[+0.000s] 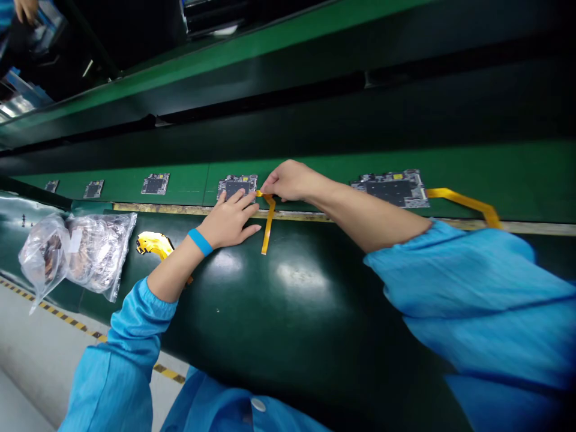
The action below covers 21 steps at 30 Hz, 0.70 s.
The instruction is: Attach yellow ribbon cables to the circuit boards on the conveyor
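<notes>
A small grey circuit board [237, 185] lies on the green conveyor belt [495, 174] just beyond the bench edge. My left hand [230, 219] lies flat with fingers stretched out, its fingertips pressing on the board's near edge. My right hand [290, 181] is closed in a pinch on the top end of a yellow flex ribbon [268, 225] at the board's right side. The ribbon hangs down from the board onto the dark bench. Both arms wear blue sleeves, and a blue band circles my left wrist.
Another board [392, 188] with a yellow ribbon [468, 203] attached sits to the right on the belt. Three more boards [155, 183] lie to the left. A clear bag of parts [81, 252] and a heap of yellow ribbons [153, 245] rest on the dark bench [288, 300]. Another person's hand [24, 9] shows at top left.
</notes>
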{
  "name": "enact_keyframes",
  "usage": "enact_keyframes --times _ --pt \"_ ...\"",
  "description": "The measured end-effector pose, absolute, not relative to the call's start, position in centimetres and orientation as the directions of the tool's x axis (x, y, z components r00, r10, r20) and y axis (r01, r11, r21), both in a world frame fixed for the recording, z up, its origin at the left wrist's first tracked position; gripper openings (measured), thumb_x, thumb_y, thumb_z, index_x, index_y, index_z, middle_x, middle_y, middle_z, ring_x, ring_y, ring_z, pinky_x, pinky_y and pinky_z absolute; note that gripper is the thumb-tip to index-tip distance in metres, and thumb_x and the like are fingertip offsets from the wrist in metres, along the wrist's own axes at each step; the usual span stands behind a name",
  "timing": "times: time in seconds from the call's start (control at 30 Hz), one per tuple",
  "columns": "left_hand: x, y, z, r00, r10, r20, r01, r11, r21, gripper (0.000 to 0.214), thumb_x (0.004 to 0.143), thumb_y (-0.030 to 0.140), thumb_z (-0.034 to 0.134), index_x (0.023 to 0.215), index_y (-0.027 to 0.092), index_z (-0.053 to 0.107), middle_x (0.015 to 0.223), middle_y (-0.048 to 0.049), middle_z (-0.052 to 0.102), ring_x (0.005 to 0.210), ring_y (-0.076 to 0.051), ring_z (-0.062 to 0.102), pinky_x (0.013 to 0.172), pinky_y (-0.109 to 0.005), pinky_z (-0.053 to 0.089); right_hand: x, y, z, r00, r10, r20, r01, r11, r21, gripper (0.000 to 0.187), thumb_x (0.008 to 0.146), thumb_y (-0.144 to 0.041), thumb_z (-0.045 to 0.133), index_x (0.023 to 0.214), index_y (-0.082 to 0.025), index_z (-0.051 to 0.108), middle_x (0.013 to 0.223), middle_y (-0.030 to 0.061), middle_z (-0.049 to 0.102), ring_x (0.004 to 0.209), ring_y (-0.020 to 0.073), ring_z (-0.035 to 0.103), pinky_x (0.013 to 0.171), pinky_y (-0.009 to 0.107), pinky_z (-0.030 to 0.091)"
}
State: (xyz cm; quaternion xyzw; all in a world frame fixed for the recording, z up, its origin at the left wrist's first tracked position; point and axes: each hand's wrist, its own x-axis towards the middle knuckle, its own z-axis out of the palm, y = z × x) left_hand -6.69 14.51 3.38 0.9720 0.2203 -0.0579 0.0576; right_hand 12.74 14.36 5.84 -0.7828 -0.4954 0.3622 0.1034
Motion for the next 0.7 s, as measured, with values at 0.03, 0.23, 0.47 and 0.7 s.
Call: enact_keyframes --times 0.03,0.23,0.47,0.7 --pt "-6.4 14.3 3.5 0.898 0.417 -0.14 0.429 -0.901 0.068 0.049 0.106 0.042 0.054 0.145 0.012 0.057 0.163 -0.0209 0.043 0.152 -0.043 0.038 0.12 -0.071 0.034 12.8 14.3 5.9 0.25 0.85 -0.464 0.707 -0.488 -0.512 0.013 0.093 -0.015 0.073 0.082 -0.018 0.078 0.065 -0.0015 0.068 0.055 0.0115 0.058 0.053 0.022 0.044" --pt "-4.6 13.0 4.0 0.896 0.412 -0.168 0.41 -0.911 -0.045 0.047 0.109 0.039 0.044 0.145 0.011 0.056 0.163 -0.0222 0.043 0.148 -0.047 0.04 0.112 -0.073 0.042 13.8 13.7 5.4 0.251 0.869 -0.426 0.731 -0.459 -0.505 0.011 0.091 -0.014 0.072 0.089 -0.018 0.082 0.069 0.0014 0.071 0.059 0.0158 0.063 0.06 0.025 0.048" --pt "-0.9 10.4 5.3 0.873 0.436 -0.219 0.425 -0.9 -0.098 0.048 0.111 0.038 0.04 0.147 0.01 0.055 0.166 -0.0205 0.039 0.148 -0.047 0.039 0.111 -0.073 0.043 16.2 10.8 5.7 0.267 0.897 -0.351 0.764 -0.42 -0.49 0.013 0.094 -0.02 0.07 0.096 -0.017 0.082 0.093 0.0094 0.078 0.094 0.0255 0.073 0.075 0.03 0.05" --pt "-1.7 10.6 5.8 0.856 0.503 -0.118 0.514 -0.853 0.094 0.052 0.11 0.033 0.045 0.159 0.017 0.044 0.169 -0.0119 0.037 0.152 -0.039 0.038 0.124 -0.066 0.032 16.6 8.7 6.6 0.331 0.922 -0.199 0.829 -0.385 -0.407 0.023 0.099 -0.034 0.065 0.116 -0.024 0.078 0.122 0.0056 0.075 0.115 0.0327 0.069 0.082 0.038 0.051"
